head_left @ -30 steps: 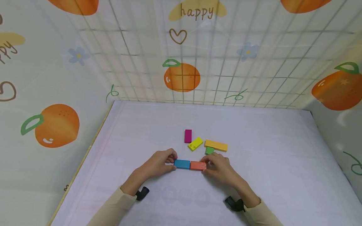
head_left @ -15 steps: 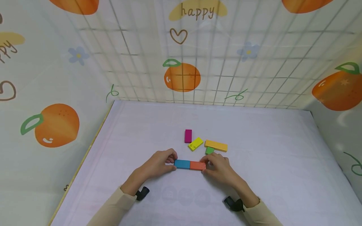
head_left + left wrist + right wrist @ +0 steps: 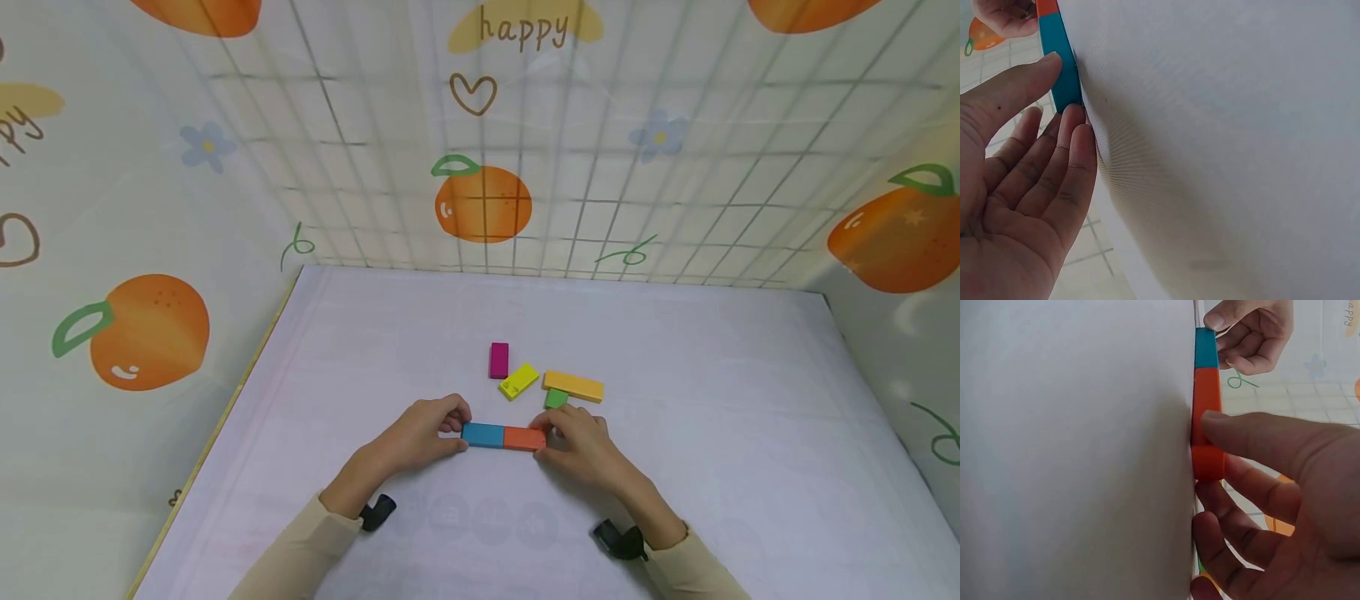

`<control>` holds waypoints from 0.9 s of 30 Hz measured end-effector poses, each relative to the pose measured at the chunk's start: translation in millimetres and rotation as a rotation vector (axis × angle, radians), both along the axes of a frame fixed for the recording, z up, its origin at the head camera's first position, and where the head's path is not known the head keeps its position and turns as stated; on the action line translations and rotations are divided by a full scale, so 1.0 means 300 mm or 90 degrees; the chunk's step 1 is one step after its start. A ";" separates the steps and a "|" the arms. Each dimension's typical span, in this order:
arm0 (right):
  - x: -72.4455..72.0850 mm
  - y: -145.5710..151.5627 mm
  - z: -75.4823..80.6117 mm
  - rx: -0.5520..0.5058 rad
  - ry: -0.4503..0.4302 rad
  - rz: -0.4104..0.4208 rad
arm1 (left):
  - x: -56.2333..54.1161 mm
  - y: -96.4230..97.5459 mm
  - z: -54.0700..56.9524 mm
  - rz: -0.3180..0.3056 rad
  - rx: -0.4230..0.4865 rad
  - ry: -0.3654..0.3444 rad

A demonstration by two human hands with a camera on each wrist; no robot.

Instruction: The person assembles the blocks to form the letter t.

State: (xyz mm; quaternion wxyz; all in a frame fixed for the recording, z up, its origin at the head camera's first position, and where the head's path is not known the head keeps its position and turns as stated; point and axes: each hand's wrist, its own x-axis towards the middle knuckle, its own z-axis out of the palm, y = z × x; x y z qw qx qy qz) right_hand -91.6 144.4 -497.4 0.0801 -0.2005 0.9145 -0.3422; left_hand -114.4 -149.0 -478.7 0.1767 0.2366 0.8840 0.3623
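Note:
A blue block [image 3: 483,435] and an orange-red block [image 3: 522,438] lie end to end on the white table, their short faces meeting. My left hand [image 3: 427,433] pinches the outer end of the blue block, thumb on its near side and fingers at the far side. At the other end my right hand [image 3: 585,446] pinches the orange-red block the same way. In the right wrist view the right thumb [image 3: 1241,434] presses the side of the orange-red block [image 3: 1207,400]. The left wrist view shows the left thumb [image 3: 1029,81] against the blue block [image 3: 1060,69].
Beyond the hands lie a magenta block [image 3: 498,361], a yellow block [image 3: 519,382] with a raised or marked end, and a long amber block [image 3: 573,386]. A green block [image 3: 556,398] sits against the amber one, close to the right fingers. A patterned curtain [image 3: 375,183] hangs behind the table.
The thin gap between the blue and orange-red blocks has closed, the orange-red block shifting slightly left with my right hand. My left hand stays where it was.

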 end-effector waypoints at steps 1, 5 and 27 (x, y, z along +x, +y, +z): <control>0.000 0.000 0.000 0.000 0.001 0.001 | 0.000 0.000 0.001 0.000 0.000 -0.001; -0.002 0.001 0.000 0.000 0.003 0.001 | 0.000 0.002 0.004 0.001 -0.002 0.000; -0.064 0.025 0.065 -0.127 0.035 -0.040 | 0.006 0.007 0.011 -0.001 -0.047 -0.007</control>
